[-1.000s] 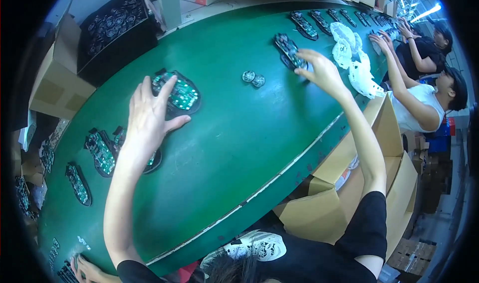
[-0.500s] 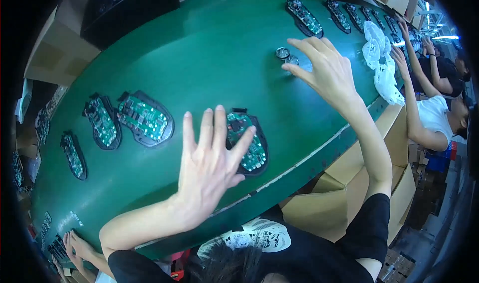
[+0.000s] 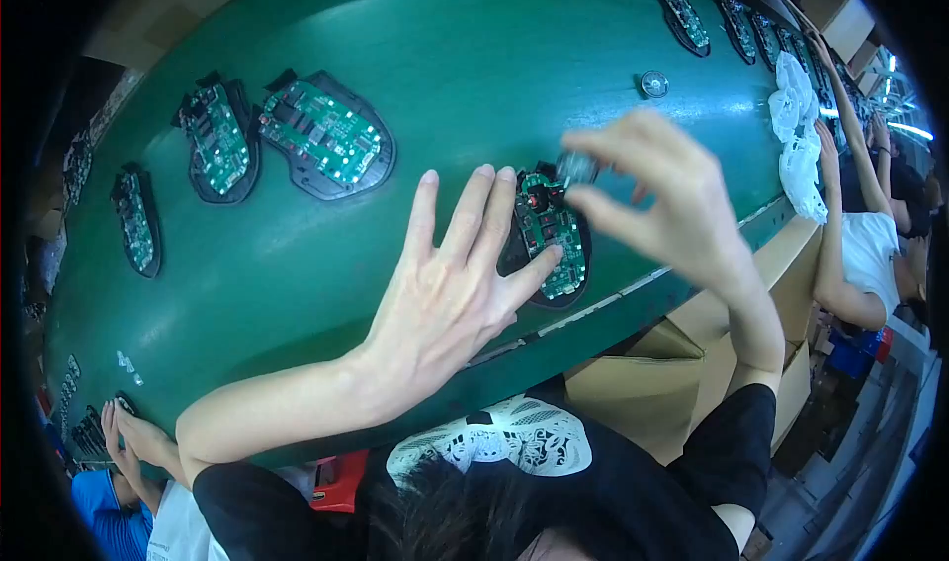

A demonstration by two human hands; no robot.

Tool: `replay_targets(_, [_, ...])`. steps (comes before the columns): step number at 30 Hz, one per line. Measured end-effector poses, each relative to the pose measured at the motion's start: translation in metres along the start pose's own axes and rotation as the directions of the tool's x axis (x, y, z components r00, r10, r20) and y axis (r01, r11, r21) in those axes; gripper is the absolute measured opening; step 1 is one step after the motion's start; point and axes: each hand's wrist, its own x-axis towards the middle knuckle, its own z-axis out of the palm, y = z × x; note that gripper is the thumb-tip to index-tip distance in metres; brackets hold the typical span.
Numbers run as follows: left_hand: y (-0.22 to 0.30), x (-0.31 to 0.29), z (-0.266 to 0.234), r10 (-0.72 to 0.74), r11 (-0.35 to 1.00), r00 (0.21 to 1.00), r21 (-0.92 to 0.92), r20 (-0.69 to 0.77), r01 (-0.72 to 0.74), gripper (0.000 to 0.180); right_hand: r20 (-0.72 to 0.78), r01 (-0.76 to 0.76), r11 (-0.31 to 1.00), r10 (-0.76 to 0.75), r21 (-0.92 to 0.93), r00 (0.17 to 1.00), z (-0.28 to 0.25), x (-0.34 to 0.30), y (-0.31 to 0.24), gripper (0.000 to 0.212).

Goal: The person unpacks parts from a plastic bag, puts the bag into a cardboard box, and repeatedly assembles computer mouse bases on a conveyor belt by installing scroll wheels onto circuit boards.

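Near the front edge of the green table, a green circuit board (image 3: 552,233) lies in a black housing. My left hand (image 3: 450,274) rests over its left side with fingers stretched out, the thumb touching the board and the fingertips beside its far end. Over the board's far right corner, my right hand (image 3: 672,190), smeared by motion, pinches a small round part (image 3: 577,169), greyish and shiny, between thumb and fingers. A similar round disc (image 3: 653,85) with a silver rim lies on the table beyond that hand.
Several boards in black housings, such as this wide one (image 3: 331,131), lie at left; a row of others (image 3: 680,15) runs along the far right. White plastic bags (image 3: 796,131) lie at the right edge. Open cardboard boxes (image 3: 643,403) stand below the edge. Other people's hands (image 3: 133,432) work at both sides.
My right hand has picked up one of two round parts from the table and brought it nearer, to the board under my left hand. The whole view has shifted.
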Motion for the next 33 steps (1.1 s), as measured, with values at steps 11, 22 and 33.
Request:
replay_targets(11, [-0.006,0.007,-0.002,0.072,0.997,0.997,0.044,-0.032,-0.07,0.052,0.094,0.009,0.976,0.012,-0.216,0.995,0.015,-0.008,-0.029,0.039])
replay_targets(22, [-0.011,0.018,0.005,0.088,0.991,0.995,-0.093,-0.047,-0.092,0.077,0.074,0.035,0.936,-0.009,-0.349,0.997,0.009,-0.015,-0.024,0.036])
replay_targets(33, [-0.013,0.021,0.005,0.134,0.986,0.988,-0.091,-0.073,-0.141,0.069,0.056,0.065,0.917,-0.047,-0.394,0.997,0.024,-0.03,-0.029,0.043])
